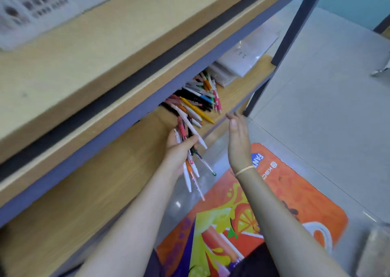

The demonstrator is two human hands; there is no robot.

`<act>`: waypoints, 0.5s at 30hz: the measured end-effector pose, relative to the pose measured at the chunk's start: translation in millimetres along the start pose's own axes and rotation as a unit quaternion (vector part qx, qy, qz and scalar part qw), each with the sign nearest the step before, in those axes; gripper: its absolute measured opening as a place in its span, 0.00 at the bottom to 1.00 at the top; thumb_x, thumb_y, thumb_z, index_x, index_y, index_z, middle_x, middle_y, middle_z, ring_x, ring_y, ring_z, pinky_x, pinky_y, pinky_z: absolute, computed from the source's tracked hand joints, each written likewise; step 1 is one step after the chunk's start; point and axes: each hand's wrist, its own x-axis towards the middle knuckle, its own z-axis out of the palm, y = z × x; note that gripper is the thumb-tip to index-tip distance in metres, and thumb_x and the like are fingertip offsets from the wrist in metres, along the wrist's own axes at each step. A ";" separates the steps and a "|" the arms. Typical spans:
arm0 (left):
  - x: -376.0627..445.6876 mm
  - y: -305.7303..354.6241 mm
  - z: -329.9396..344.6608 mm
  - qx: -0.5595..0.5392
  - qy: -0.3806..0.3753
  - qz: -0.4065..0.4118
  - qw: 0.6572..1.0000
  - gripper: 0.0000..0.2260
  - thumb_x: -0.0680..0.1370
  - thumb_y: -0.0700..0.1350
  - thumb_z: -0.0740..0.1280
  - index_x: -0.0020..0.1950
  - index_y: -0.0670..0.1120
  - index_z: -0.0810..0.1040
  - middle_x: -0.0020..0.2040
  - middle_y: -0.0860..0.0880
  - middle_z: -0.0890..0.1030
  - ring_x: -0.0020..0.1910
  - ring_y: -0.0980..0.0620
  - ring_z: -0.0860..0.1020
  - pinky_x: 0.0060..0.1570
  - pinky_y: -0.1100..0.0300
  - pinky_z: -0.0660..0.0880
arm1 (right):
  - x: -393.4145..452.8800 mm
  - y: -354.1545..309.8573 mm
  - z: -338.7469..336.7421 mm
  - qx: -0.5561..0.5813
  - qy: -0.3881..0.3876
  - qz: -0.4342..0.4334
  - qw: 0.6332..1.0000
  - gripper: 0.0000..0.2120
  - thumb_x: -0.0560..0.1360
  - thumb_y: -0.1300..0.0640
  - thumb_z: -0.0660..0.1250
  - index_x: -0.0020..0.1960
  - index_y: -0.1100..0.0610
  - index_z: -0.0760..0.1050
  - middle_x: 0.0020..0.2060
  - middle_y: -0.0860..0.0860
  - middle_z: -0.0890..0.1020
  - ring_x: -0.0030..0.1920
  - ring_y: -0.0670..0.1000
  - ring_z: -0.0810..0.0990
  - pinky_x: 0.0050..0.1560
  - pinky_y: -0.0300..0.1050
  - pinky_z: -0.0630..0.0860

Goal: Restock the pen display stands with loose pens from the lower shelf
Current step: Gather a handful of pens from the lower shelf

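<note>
A heap of loose pens [198,95] in white, black, yellow, orange and pink lies on the lower wooden shelf [126,171], partly hidden under the shelf above. My left hand [179,148] grips a bundle of several pens [191,156] just in front of the shelf edge; their tips stick out above and below my fist. My right hand [237,137] is held up beside it, to the right of the heap, fingers straight, palm facing left, holding nothing. No pen display stand is in view.
The upper shelf board [105,65] with its blue-grey metal rail overhangs the pens. Clear plastic packets [242,59] lie right of the heap. A shelf post [295,23] stands at the right. An orange printed mat [274,203] covers the grey floor below my arms.
</note>
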 end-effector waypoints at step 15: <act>-247.8 192.3 5.3 -0.013 -0.298 -0.172 0.939 0.17 0.75 0.37 0.72 0.63 0.41 0.74 0.35 0.43 0.73 0.31 0.51 0.72 0.34 0.58 0.70 | -124.7 -282.1 -94.8 0.164 -0.164 0.227 0.946 0.21 0.80 0.58 0.67 0.71 0.55 0.69 0.59 0.64 0.78 0.53 0.59 0.85 0.55 0.58 0.81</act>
